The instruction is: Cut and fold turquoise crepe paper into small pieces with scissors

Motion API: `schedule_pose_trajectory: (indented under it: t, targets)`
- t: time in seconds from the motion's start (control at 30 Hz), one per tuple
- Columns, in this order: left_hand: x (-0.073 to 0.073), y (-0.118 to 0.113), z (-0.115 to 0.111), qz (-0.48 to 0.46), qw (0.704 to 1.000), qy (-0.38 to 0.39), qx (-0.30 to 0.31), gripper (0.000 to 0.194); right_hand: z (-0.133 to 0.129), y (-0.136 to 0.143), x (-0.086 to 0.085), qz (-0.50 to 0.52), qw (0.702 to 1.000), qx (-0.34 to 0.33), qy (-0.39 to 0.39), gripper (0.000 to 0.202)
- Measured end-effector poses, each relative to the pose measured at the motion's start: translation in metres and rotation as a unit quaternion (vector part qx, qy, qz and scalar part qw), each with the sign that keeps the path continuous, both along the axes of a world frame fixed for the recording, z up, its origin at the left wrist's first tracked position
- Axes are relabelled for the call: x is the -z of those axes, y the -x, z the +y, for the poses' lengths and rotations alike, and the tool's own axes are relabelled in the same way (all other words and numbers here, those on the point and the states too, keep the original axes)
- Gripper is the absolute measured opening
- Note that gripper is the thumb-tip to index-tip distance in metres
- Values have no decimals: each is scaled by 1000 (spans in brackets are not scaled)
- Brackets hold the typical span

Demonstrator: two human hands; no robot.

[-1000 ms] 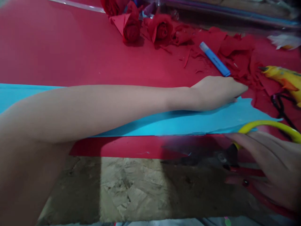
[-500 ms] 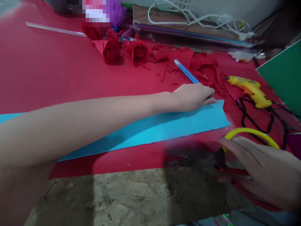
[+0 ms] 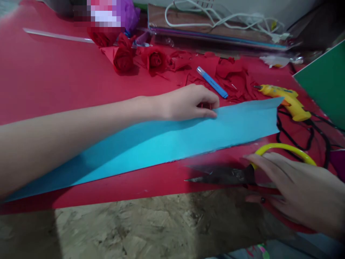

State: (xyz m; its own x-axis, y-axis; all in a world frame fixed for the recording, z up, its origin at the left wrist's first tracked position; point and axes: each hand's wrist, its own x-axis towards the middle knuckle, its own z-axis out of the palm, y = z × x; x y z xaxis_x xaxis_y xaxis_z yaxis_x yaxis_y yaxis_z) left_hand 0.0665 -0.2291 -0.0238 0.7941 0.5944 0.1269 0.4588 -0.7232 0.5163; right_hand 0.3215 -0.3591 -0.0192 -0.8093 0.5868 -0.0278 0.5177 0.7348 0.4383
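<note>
A long blue paper strip (image 3: 167,144) lies slantwise along the front of the red tabletop, its right end near the glue gun. My left hand (image 3: 198,102) reaches across it, thumb and fingers pinching the strip's upper edge. At the right, my right hand (image 3: 293,190) is closed round the handles of scissors (image 3: 223,177), one handle yellow and one red. The scissor blades point left, below the strip's lower edge, and look blurred. A blue pen (image 3: 212,82) rests just beyond my left hand.
Red paper roses (image 3: 153,60) and red scraps (image 3: 234,73) lie at the back. A yellow glue gun (image 3: 292,102) with a black cord is at the right, by a green board (image 3: 323,81). A white cable (image 3: 215,23) sits on packets behind.
My left hand has moved left, and the strip's right end now reaches farther right and shows more width. The pen is fully uncovered. The scissors remain in my right hand, shifted slightly.
</note>
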Motion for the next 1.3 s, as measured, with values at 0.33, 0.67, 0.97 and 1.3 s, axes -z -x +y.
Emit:
schedule_pose_trajectory:
  t: [0.33,0.67,0.97,1.3]
  targets:
    - [4,3,4,-16,998,56,-6,32,8,11,-4,5,999,6,-38,52]
    - [10,3,10,-119,984,125,34,21,6,-6,1,12,1000,28,-9,67]
    - [10,3,8,-120,984,130,36,21,9,0,2,18,999,38,-25,63]
    - [19,1,6,-89,995,34,42,21,16,49,1,15,999,-32,-9,60]
